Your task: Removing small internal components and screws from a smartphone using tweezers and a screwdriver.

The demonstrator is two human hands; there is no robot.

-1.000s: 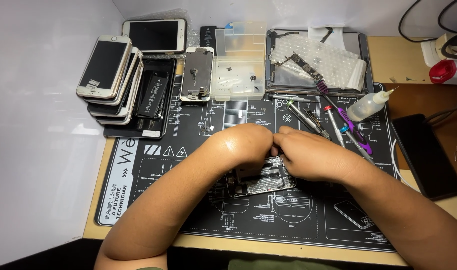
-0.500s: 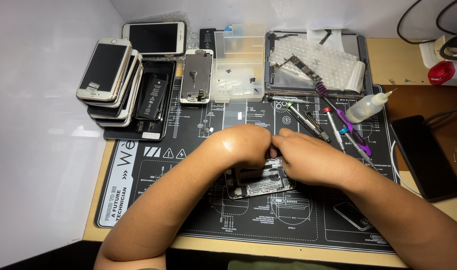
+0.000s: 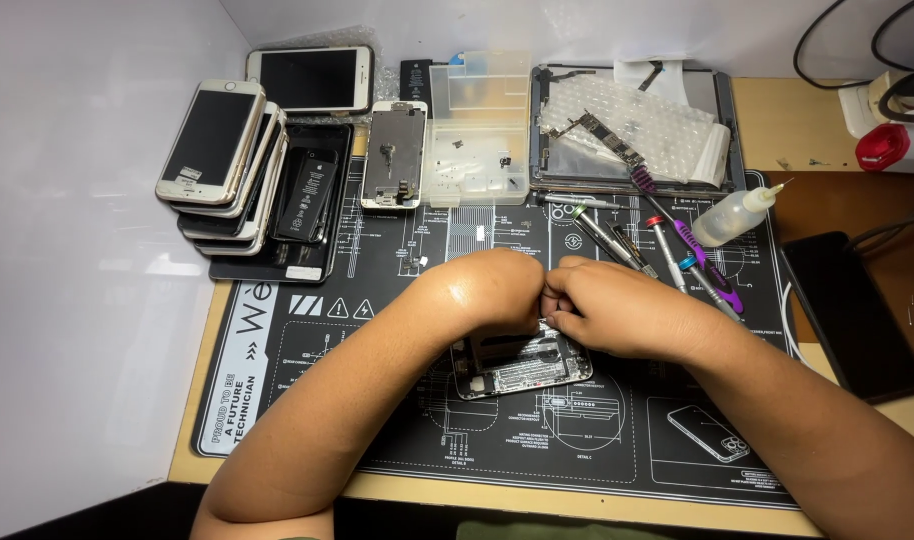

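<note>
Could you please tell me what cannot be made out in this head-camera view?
- Fingertips of left hand and right hand: curled together, hiding any tool.
- Upper part of opened phone: under both hands.
- Parts in clear tray: too small.
- Dark phone: screen content unreadable.

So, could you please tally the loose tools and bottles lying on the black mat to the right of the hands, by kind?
Slim metal screwdrivers with coloured collars: about 4
Purple plastic pry tool: 1
Clear squeeze bottle with pointed nozzle: 1
Total: about 6; the screwdrivers overlap, so their count is approximate.
</note>
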